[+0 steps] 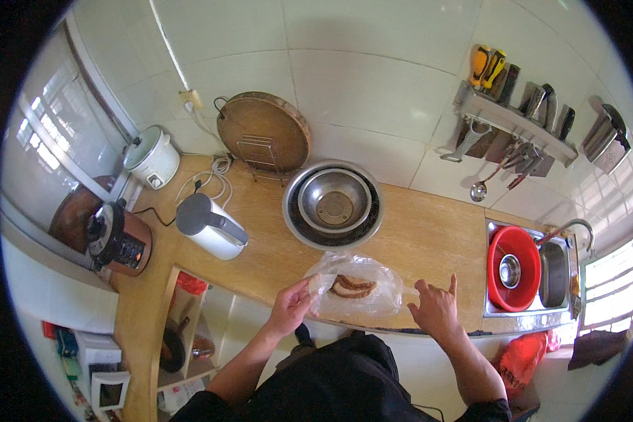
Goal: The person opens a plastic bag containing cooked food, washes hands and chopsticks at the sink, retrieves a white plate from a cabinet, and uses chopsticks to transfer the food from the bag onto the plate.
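Note:
A clear plastic bag point(385, 295) lies near the counter's front edge, with brown-crusted food pieces point(354, 287) that look like bread slices inside it. My left hand point(294, 306) pinches the bag's left side between thumb and fingers. At the opposite side, my right hand point(437, 308) grips a drawn-out corner of the bag, its little finger raised. The plastic looks stretched towards both hands.
Behind the bag stand nested metal bowls point(333, 240) with a colander point(335, 208). A white kettle point(216, 237) is to the left, beyond it a copper-coloured cooker point(137, 248). Right is a sink point(554, 274) with a red basin point(522, 248). A knife rack point(517, 126) hangs above.

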### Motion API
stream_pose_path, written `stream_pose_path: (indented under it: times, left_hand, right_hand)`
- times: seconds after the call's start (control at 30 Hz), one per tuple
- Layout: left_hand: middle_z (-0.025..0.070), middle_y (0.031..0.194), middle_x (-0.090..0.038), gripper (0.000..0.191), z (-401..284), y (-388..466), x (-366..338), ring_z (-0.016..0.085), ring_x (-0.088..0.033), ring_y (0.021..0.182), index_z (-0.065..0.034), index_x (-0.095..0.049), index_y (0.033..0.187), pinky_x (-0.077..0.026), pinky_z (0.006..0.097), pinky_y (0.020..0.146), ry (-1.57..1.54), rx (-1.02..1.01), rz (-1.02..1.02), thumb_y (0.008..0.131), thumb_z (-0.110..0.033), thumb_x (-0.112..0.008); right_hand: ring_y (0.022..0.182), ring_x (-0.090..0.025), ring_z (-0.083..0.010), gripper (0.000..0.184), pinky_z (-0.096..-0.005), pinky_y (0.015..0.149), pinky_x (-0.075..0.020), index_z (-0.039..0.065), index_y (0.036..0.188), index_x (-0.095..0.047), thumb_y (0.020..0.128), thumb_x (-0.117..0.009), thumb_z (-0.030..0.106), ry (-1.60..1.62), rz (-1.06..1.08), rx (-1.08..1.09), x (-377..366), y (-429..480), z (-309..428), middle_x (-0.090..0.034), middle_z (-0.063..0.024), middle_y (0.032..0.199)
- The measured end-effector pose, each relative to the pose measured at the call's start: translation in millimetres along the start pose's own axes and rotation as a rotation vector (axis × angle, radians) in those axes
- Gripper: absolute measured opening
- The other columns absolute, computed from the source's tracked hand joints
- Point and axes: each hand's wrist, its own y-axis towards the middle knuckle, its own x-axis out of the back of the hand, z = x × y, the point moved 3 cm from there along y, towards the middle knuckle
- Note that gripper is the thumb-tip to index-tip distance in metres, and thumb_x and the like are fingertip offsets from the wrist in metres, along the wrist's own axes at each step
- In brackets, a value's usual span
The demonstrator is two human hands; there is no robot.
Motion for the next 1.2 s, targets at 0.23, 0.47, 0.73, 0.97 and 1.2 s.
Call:
stream_pose_path:
  times: [0.23,0.47,0.73,0.97,1.2]
  left_hand:
    - [-0.0023,0.082,-0.06,0.046,0,0,-2,0.006,-0.059,0.069,-0.0016,-0.053,0.147,-0.06,0.0267,0.064,-0.011,0.002,-0.016,0.102,-0.009,-0.062]
    - [0.0013,0.089,-0.065,0.033,4,3,12,0.008,-0.061,0.074,0.0006,-0.061,0.133,-0.061,0.0294,0.068,-0.028,-0.018,-0.046,0.102,-0.01,-0.062]
    - [0.005,0.114,-0.072,0.04,7,3,22,0.01,-0.066,0.089,-0.001,-0.06,0.14,-0.059,0.0285,0.069,-0.037,-0.04,-0.065,0.102,-0.015,-0.063]
    - [0.003,0.109,-0.07,0.021,20,3,28,0.009,-0.064,0.092,-0.0007,-0.068,0.12,-0.054,0.0273,0.083,0.128,-0.021,-0.11,0.103,-0.011,-0.061]
    - [0.0054,0.124,-0.064,0.035,51,-1,32,0.015,-0.061,0.108,-0.0061,-0.058,0.135,-0.049,0.0279,0.092,-0.207,0.082,-0.598,0.103,-0.018,-0.063]
  right_hand:
    - [0.094,-0.073,-0.0305,0.042,-0.0672,0.119,-0.0187,0.01,0.117,-0.059,0.085,-0.077,0.03,0.046,-0.009,-0.018,-5,-3,-2,-0.075,-0.0101,0.09]
    - [0.1,-0.07,-0.0338,0.036,-0.0582,0.113,-0.0356,0.008,0.114,-0.062,0.086,-0.076,0.026,0.36,-0.166,0.11,9,-10,13,-0.072,-0.0115,0.096]
    - [0.121,-0.055,-0.0319,0.047,-0.0439,0.101,-0.0457,0.004,0.129,-0.055,0.086,-0.075,0.008,0.854,-0.655,-0.208,-12,-14,-6,-0.055,-0.016,0.132]
    - [0.125,-0.05,-0.0224,0.061,-0.0511,0.102,-0.0379,0.024,0.154,-0.039,0.1,-0.062,0.041,1.609,-0.402,-0.625,-103,-27,-42,-0.052,-0.0041,0.142]
    - [0.127,-0.05,-0.0259,0.078,-0.0528,0.1,-0.0403,0.021,0.16,-0.027,0.096,-0.069,0.036,2.02,-0.088,-0.712,-145,-19,-22,-0.052,-0.0093,0.145]
